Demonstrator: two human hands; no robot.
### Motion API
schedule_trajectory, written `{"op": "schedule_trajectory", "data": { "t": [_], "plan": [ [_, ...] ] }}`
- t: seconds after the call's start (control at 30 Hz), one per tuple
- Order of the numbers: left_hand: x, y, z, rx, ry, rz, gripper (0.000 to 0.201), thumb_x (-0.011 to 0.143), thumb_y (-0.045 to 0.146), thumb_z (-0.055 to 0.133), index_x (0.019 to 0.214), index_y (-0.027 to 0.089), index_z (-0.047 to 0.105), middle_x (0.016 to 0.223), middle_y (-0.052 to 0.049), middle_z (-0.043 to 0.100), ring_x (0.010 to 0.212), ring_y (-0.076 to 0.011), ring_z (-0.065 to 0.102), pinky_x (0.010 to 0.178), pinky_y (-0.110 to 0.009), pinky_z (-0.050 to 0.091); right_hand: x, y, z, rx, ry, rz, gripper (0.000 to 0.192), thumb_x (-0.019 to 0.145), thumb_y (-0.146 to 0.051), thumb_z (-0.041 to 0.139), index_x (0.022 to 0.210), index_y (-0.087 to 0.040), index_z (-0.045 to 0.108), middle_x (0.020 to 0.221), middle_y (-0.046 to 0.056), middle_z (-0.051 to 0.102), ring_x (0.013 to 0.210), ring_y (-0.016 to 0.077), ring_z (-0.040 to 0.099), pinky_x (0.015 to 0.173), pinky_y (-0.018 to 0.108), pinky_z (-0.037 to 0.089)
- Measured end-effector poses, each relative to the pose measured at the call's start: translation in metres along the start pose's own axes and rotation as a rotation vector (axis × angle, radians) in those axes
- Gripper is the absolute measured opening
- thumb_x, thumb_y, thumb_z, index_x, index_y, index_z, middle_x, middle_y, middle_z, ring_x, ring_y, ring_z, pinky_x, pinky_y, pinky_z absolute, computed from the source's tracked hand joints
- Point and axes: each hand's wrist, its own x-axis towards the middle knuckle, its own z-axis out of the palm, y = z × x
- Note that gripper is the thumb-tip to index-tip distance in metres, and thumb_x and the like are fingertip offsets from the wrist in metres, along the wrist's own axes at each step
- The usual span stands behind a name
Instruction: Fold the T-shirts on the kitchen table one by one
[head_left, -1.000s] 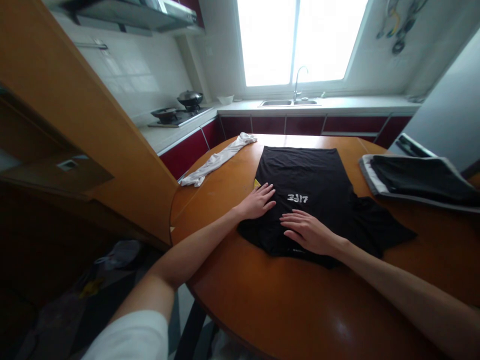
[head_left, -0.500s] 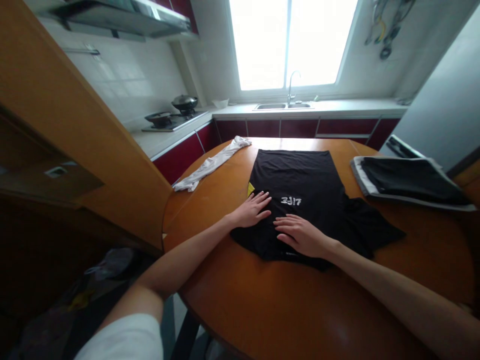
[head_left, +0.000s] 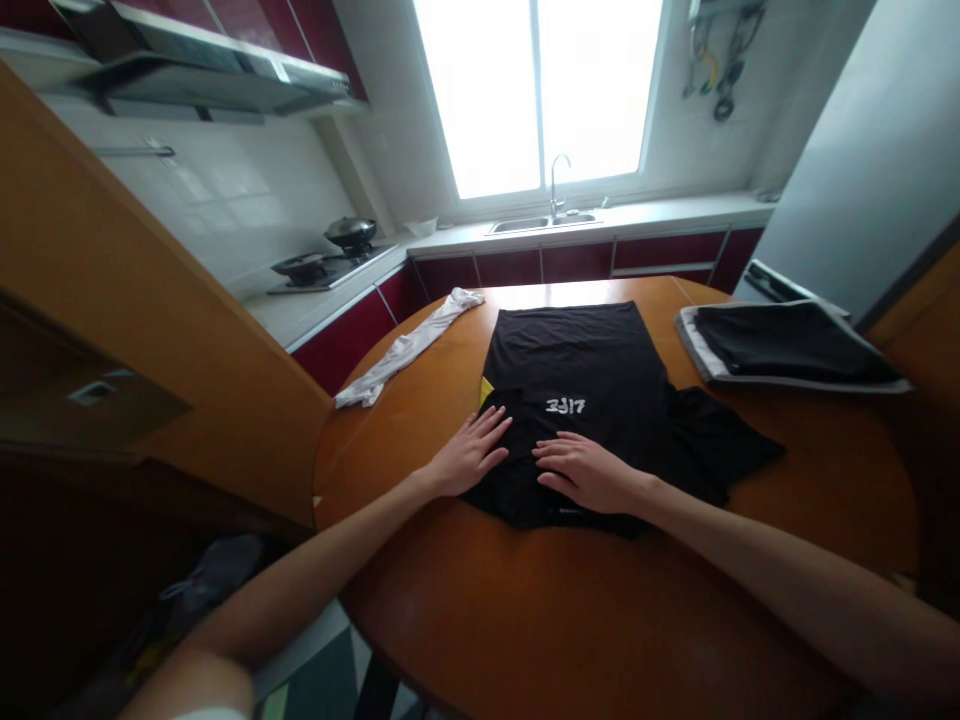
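Note:
A black T-shirt (head_left: 577, 350) with white lettering lies spread on the wooden table (head_left: 480, 590), its neckline toward me. One sleeve sticks out to the right; the left side is folded in, and a bit of yellow shows at that edge. My left hand (head_left: 469, 452) rests flat on the shirt's left side, fingers stretched out. Over the middle of the shirt, just below the lettering, my right hand (head_left: 581, 470) lies palm down with its fingers extended. Neither hand grips the cloth.
A crumpled white cloth (head_left: 409, 348) lies along the table's far left edge. Folded dark and grey fabric (head_left: 795, 345) sits at the right. Beyond are a stove with pans (head_left: 351, 233), a sink (head_left: 521, 225) and a fridge (head_left: 847, 170). A wooden partition (head_left: 187, 330) stands at left.
My left hand has slid a little left and toward me, toward the shirt's edge. My right hand stays near the same spot on the shirt. The camera view has shifted and tilted slightly.

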Motion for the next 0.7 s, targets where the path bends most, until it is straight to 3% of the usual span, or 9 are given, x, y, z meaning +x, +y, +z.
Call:
{"op": "schedule_trajectory", "data": {
  "t": [0.07,0.17,0.33,0.5,0.6,0.7],
  "plan": [
    [-0.004,0.004,0.003,0.016,-0.001,-0.015,0.061,0.106,0.051,0.033,0.161,0.026,0.027,0.168,-0.008,0.019,0.157,-0.0247,0.012,0.126,-0.051,0.015,0.0,0.0,0.0,0.003,0.005,0.001,0.034,0.104,-0.039,0.048,0.113,-0.02,0.074,0.129,0.011,0.071,0.128,0.0243,0.061,0.115,0.047,0.039],
    [0.005,0.007,-0.008,-0.002,-0.02,-0.009,0.061,0.106,0.05,0.032,0.162,0.025,0.025,0.169,-0.009,0.018,0.157,-0.0265,0.012,0.125,-0.054,0.015,0.0,0.0,0.001,0.009,0.014,0.012,0.033,0.104,-0.04,0.049,0.112,-0.02,0.074,0.128,0.011,0.071,0.128,0.0241,0.062,0.114,0.046,0.04],
    [0.05,0.018,-0.024,-0.047,0.152,0.099,0.056,0.106,0.044,0.035,0.156,0.021,0.039,0.165,-0.01,0.03,0.155,-0.0247,0.02,0.125,-0.048,0.022,0.002,0.0,0.001,-0.001,0.012,0.017,0.034,0.104,-0.039,0.049,0.112,-0.019,0.075,0.126,0.012,0.072,0.127,0.0243,0.062,0.114,0.045,0.04],
    [0.086,0.028,0.005,-0.015,0.121,0.033,0.053,0.107,0.039,0.028,0.155,0.02,0.041,0.164,-0.012,0.033,0.154,-0.0269,0.025,0.123,-0.053,0.025,0.002,0.001,-0.003,0.007,-0.004,0.031,0.033,0.104,-0.039,0.051,0.115,-0.019,0.073,0.126,0.011,0.072,0.129,0.0234,0.061,0.115,0.043,0.039],
    [0.091,0.026,0.022,0.063,0.119,0.018,0.053,0.106,0.039,0.031,0.155,0.021,0.041,0.164,-0.012,0.031,0.154,-0.0288,0.024,0.122,-0.055,0.024,0.002,0.003,-0.004,0.003,-0.017,0.013,0.033,0.104,-0.04,0.05,0.114,-0.019,0.073,0.127,0.01,0.072,0.129,0.0223,0.06,0.116,0.041,0.038],
    [0.092,0.023,0.027,0.115,0.127,0.032,0.053,0.105,0.04,0.033,0.155,0.022,0.042,0.164,-0.011,0.032,0.154,-0.0287,0.025,0.122,-0.055,0.025,0.005,0.005,-0.004,-0.014,-0.016,-0.006,0.033,0.104,-0.04,0.049,0.11,-0.018,0.074,0.127,0.01,0.072,0.125,0.0219,0.062,0.114,0.04,0.039]
  ]
}}
